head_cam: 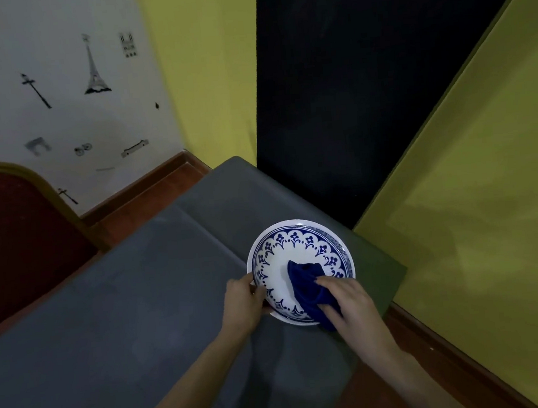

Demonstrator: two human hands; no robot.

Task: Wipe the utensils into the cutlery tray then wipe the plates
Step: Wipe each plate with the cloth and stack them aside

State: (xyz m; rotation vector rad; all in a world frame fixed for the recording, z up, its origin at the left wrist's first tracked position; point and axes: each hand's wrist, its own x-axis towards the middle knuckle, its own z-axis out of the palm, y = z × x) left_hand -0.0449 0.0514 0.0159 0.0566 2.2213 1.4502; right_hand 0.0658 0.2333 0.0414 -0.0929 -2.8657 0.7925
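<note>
A white plate (pixel 293 250) with a blue flower border sits near the right edge of the grey table (pixel 124 314). My left hand (pixel 242 300) grips the plate's left rim. My right hand (pixel 347 301) holds a dark blue cloth (pixel 307 285) bunched and pressed onto the plate's white centre and near rim. No utensils or cutlery tray are in view.
A red padded chair (pixel 14 245) with a wooden frame stands at the table's left. A black panel (pixel 364 81) and yellow walls (pixel 487 184) close in behind and to the right. Wooden floor (pixel 149 194) shows past the table's far edge.
</note>
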